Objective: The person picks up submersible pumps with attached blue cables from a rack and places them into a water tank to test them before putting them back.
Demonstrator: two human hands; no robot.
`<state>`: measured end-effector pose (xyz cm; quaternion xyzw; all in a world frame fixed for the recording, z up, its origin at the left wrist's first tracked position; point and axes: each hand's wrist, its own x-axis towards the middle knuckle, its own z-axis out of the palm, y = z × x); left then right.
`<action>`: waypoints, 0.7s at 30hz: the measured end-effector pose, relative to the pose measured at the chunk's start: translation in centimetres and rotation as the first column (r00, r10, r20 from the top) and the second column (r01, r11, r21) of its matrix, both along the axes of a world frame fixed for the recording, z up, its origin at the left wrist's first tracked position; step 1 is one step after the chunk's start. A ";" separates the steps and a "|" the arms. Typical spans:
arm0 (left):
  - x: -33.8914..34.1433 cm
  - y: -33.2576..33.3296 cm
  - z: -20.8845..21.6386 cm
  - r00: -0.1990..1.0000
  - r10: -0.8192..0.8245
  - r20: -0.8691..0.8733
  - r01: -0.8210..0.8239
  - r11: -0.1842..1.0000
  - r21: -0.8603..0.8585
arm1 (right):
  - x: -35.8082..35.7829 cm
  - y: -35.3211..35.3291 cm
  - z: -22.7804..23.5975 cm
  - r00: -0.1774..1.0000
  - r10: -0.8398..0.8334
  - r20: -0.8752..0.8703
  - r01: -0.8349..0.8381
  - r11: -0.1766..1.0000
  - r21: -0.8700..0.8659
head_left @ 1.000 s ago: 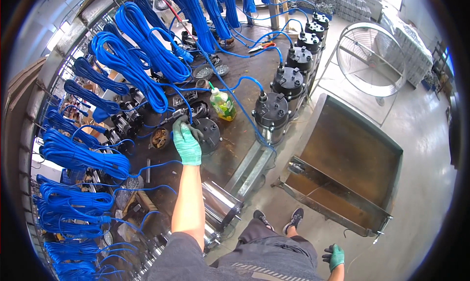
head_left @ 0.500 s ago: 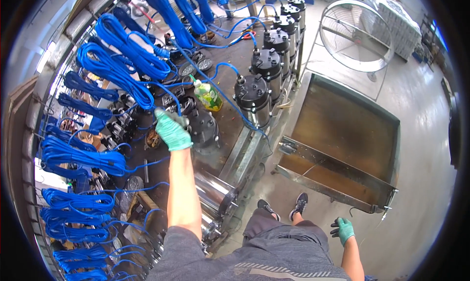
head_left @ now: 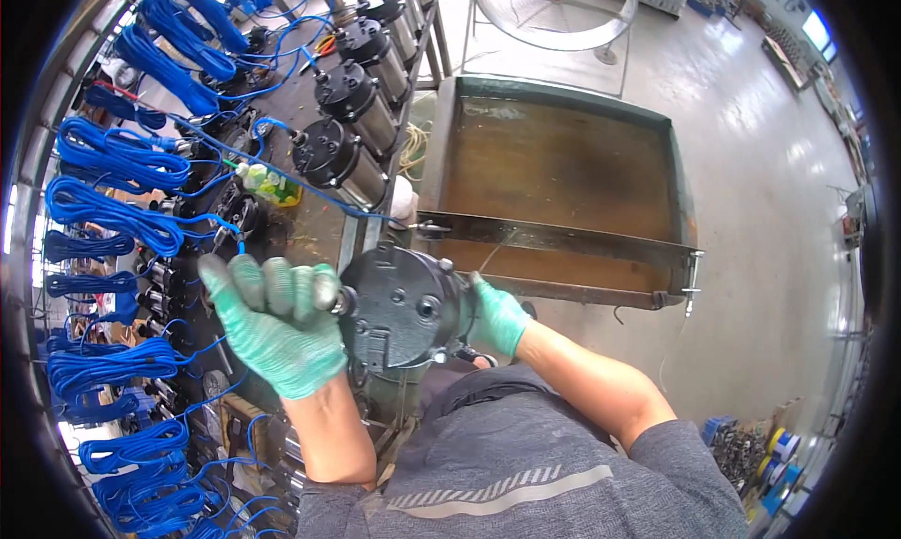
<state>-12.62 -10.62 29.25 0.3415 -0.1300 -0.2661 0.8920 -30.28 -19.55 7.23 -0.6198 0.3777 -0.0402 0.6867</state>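
A pump [head_left: 399, 304] with a round black cap is lifted in front of me, its cap turned toward me. My right hand [head_left: 499, 321], in a green glove, grips it from the right, with some fingers hidden behind its side. My left hand [head_left: 282, 323], gloved the same, is closed with curled fingers beside the fitting on the cap's left edge. A blue cable [head_left: 240, 245] runs down into that hand; its hidden stretch cannot be followed. Beyond the left hand, a green-yellow squeeze bottle [head_left: 270, 184] lies on the workbench [head_left: 317, 225].
Several steel pumps with black caps [head_left: 327, 154] line the bench's right edge. Coiled blue cables [head_left: 117, 215] hang along the left. On the floor to the right stands a shallow metal tank [head_left: 563, 168] with brownish contents and a crossbar. A large round fan [head_left: 558, 14] stands beyond.
The pump has come up off the bench in front of me. My right hand has swung in from the lower right to grip it. My view has shifted right.
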 end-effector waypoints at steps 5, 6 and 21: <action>-4.2 -4.0 -3.8 0.982 0.015 -0.190 0.019 0.985 0.174 | -7.8 -4.5 -4.3 0.869 -0.488 -0.083 0.483 0.797 0.362; -4.7 -4.7 -5.0 0.976 0.039 -0.214 0.007 0.978 0.210 | -9.1 -5.7 -5.0 0.836 -0.543 -0.074 0.537 0.785 0.309; -9.0 -12.7 -17.8 0.955 -0.298 0.002 0.281 0.901 0.331 | -19.0 -13.9 -11.1 0.789 -0.611 -0.072 0.551 0.754 -0.357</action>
